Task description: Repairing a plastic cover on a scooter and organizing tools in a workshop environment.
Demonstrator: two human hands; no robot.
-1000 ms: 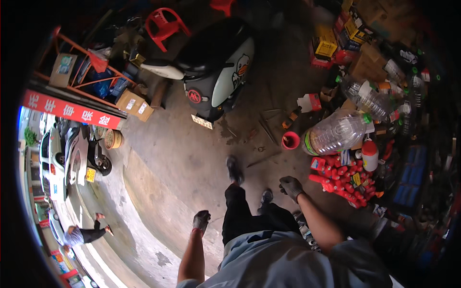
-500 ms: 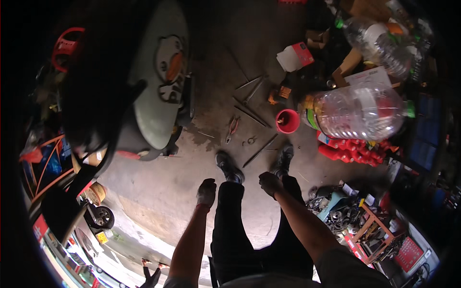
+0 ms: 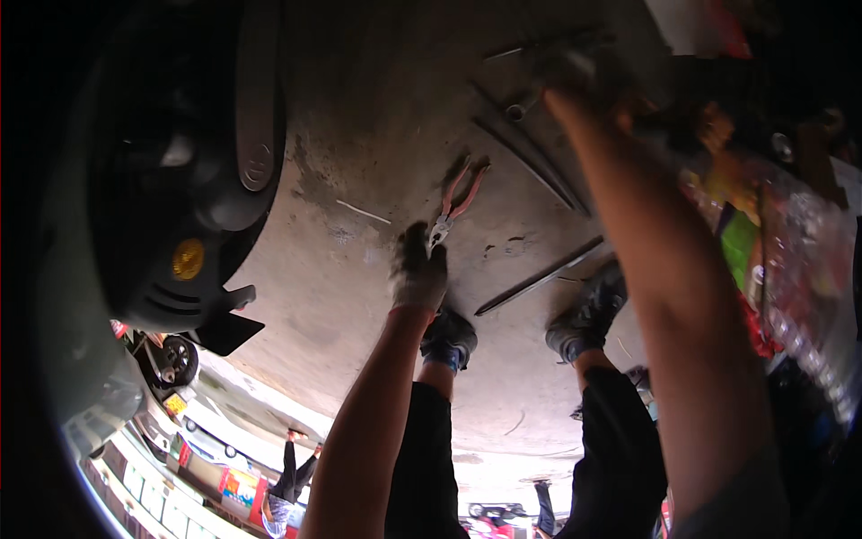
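Observation:
My left hand point(image 3: 419, 272), in a grey work glove with dark fingertips, reaches down to the floor with thumb and fingers apart. Its fingertips are at the jaws of red-handled pliers point(image 3: 461, 196); whether they touch cannot be told. My right hand point(image 3: 567, 74) stretches far forward to the right, dark and smeared by motion, so its fingers cannot be made out. Close to it lie a ring-ended wrench point(image 3: 515, 112) and a thin dark rod point(image 3: 505, 54). A long dark bar point(image 3: 525, 162) lies nearer me.
Another dark metal bar point(image 3: 539, 275) lies between my shoes. A scooter's black body point(image 3: 180, 225) stands close on the left. Clear plastic bottles point(image 3: 804, 242) crowd the right. A thin pale stick point(image 3: 363, 212) lies on the concrete. Behind me, people stand near the bright street.
I have bent lower toward the floor. My left hand has gone from beside my leg to the pliers' jaws. My right hand has moved far forward among the metal tools.

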